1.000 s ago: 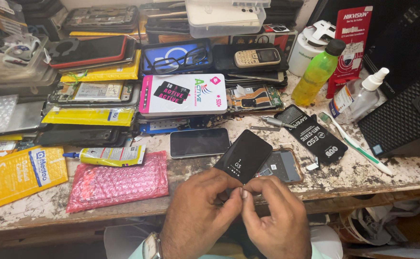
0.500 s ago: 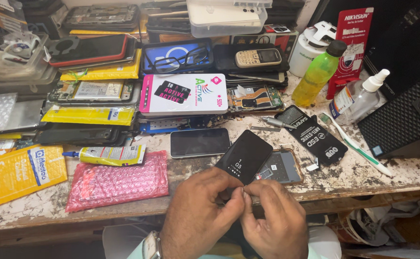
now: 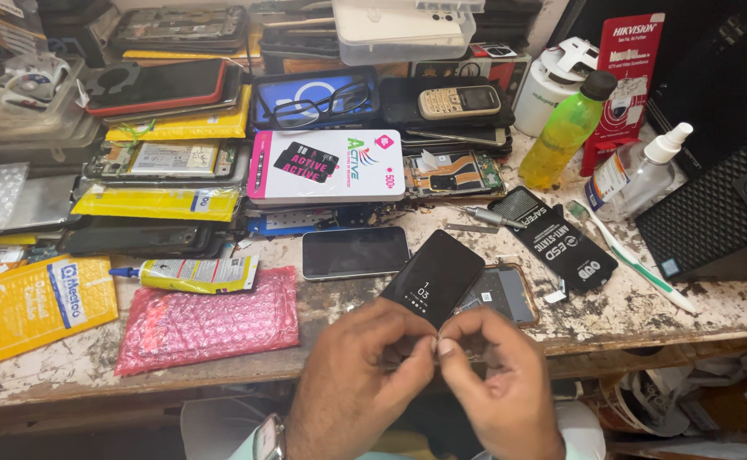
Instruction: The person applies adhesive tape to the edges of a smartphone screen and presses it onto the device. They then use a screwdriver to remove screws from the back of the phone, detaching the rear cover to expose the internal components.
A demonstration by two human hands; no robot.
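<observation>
Left hand (image 3: 365, 375) and right hand (image 3: 497, 379) meet, fingertips pinched on something too small to identify. A black phone (image 3: 435, 278) lies just beyond them

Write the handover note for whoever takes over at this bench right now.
Left hand and right hand: fingertips pinched together near the bench edge on something too small to make out.
The black phone leans tilted just behind the hands, screen lit, its upper end resting on an opened phone.
A second dark phone lies flat to the left; pink bubble bag and glue tube further left.
Done and left: cannot tell.
</observation>
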